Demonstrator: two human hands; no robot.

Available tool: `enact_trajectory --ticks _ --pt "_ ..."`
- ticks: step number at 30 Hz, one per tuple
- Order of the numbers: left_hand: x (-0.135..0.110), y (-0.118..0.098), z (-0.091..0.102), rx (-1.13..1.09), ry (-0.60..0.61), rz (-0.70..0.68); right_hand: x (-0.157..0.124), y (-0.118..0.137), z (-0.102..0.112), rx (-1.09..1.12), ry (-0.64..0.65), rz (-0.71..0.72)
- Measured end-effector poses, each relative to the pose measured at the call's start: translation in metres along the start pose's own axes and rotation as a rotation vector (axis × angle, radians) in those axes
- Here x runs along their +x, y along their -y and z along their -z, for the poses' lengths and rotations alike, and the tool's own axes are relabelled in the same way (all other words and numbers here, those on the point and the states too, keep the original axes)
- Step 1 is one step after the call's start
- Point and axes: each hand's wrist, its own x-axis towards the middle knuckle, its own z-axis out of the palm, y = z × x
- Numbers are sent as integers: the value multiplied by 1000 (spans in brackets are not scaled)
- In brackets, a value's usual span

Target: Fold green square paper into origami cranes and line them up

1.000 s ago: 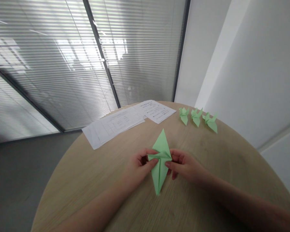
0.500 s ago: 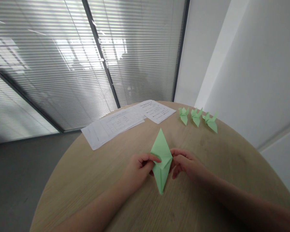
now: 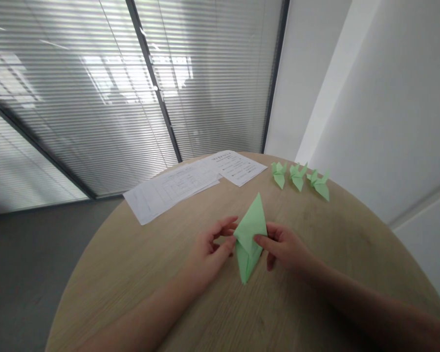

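Note:
A light green sheet of origami paper point(image 3: 252, 222), folded into a long diamond, is held just over the table between my hands, its upper point leaning right. My right hand point(image 3: 284, 247) pinches it at the right edge, thumb on the front face and fingers partly hidden behind. At the left corner, the thumb of my left hand point(image 3: 214, 244) touches the paper; the index finger is lifted clear, and the lower fingertips are partly hidden by the sheet. A folded flap shows across the lower half.
Three green origami cranes point(image 3: 297, 177) stand in a row toward the back right of the round wooden table point(image 3: 132, 274). Printed sheets point(image 3: 176, 188) lie overlapping along the far left edge. Beyond are blinds point(image 3: 220, 107) behind glass and a white wall point(image 3: 396, 117).
The paper has tilted, its top point swinging right. My right thumb has come onto its front face, while my left thumb has slid back to the left corner and the left fingers have loosened.

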Motion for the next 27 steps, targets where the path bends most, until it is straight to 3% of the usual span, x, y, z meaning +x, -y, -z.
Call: enact_trajectory --ticks 4,11,18,27 --pt "3 4 -4 28 72 105 -6 3 -5 -73 -8 27" --pt "-2 2 -12 36 176 80 -11 2 -11 -114 9 32" --pt "5 -1 -3 -33 105 222 -7 7 -2 -68 88 5" --pt "9 6 1 -99 45 313 -6 6 3 52 -20 58"
